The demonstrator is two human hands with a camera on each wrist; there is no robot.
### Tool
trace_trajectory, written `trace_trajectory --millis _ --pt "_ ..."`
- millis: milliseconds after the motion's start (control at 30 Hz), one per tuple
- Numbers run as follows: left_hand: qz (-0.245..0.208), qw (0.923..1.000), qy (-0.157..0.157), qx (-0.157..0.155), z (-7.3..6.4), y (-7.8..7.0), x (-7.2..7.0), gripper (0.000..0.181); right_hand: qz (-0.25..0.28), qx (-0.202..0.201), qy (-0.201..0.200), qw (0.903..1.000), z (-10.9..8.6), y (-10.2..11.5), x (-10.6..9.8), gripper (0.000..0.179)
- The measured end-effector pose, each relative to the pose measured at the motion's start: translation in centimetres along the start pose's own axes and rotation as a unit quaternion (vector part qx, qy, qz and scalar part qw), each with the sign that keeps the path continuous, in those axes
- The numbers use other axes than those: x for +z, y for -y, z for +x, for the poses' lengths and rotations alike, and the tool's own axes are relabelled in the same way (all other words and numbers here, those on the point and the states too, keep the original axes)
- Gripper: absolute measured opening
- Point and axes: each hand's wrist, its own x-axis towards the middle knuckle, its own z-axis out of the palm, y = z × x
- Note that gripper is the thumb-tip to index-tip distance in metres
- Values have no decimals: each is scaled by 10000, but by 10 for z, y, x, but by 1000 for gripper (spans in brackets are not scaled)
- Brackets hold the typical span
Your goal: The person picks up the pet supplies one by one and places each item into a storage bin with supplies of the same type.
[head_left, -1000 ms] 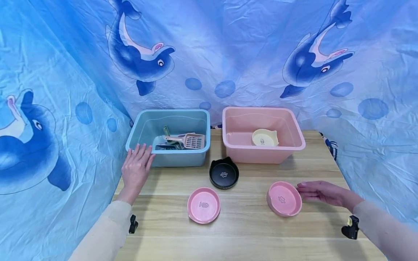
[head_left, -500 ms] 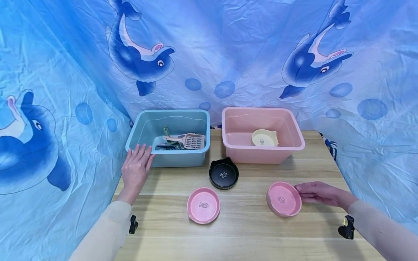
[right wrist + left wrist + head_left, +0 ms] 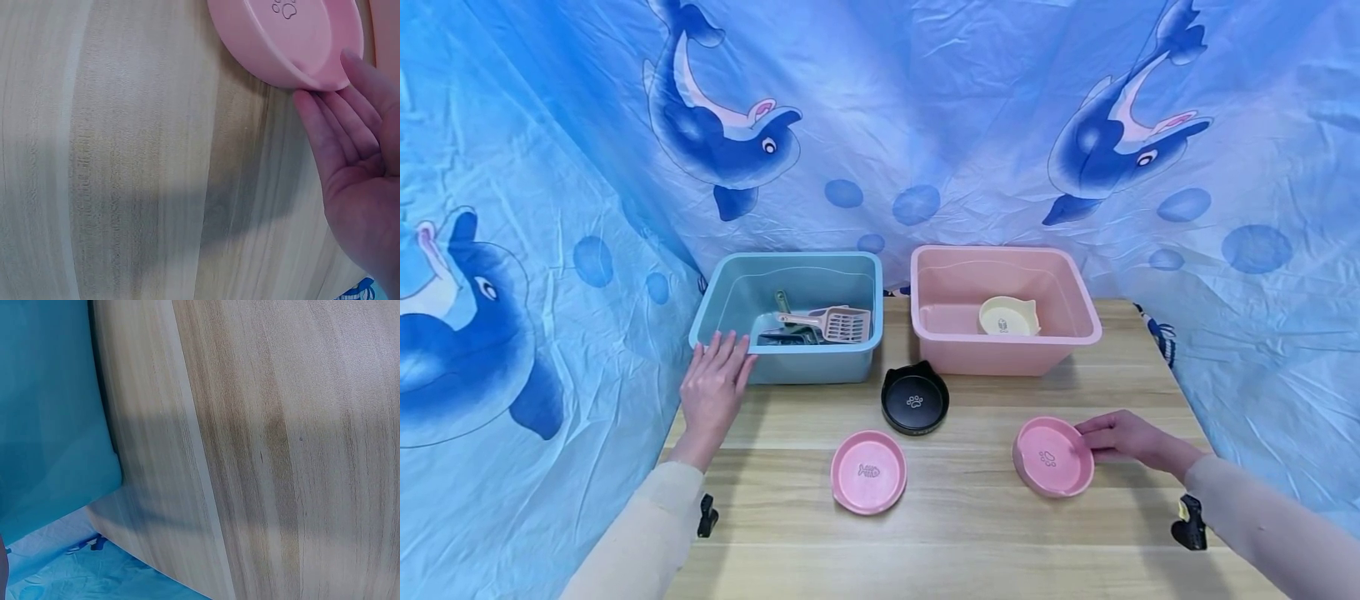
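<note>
My left hand point(image 3: 713, 390) rests on the front left rim of a blue plastic bin point(image 3: 808, 367), its fingers lying straight over the edge. On the right, my right hand point(image 3: 1135, 437) is at the right side of a pink pet bowl point(image 3: 1051, 457) with a paw print inside. In the right wrist view the thumb point(image 3: 362, 72) lies over the rim and the other fingers press the outer wall low down, so the hand pinches the bowl's edge. The bowl sits on the table. A second pink bowl point(image 3: 868, 472) has a fishbone print.
A black cat-eared bowl point(image 3: 914, 402) stands between the pink bowl and the bins. The pink bin point(image 3: 992, 357) holds a cream bowl point(image 3: 1009, 317). Inside the blue bin lie a pink litter scoop point(image 3: 842, 323) and other scoops. A dolphin-print curtain point(image 3: 880, 125) surrounds the wooden table point(image 3: 955, 550).
My right hand has shifted slightly left and up, from beside the pink bowl to touching and then pinching its right edge. The left hand and the bowls have stayed in place.
</note>
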Motion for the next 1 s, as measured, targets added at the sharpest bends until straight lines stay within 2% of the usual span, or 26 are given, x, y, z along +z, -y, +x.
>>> trace_trajectory --millis 233,400,767,900,1000 --pt "40 10000 -53 -7 1 1 -2 53 -443 96 -523 9976 5 8 5 39" --pt "56 9998 -154 76 1 2 -1 49 -881 132 -717 9934 6 11 9 34" --pt "82 9986 -420 295 2 3 -2 50 -1369 -79 -872 9867 4 18 16 26" --pt "81 9987 -392 330 1 3 -2 49 -1449 -265 -744 9863 0 22 15 25" --pt "47 9987 -392 317 -1 3 -3 42 -1427 -468 -615 9867 -6 29 11 26"
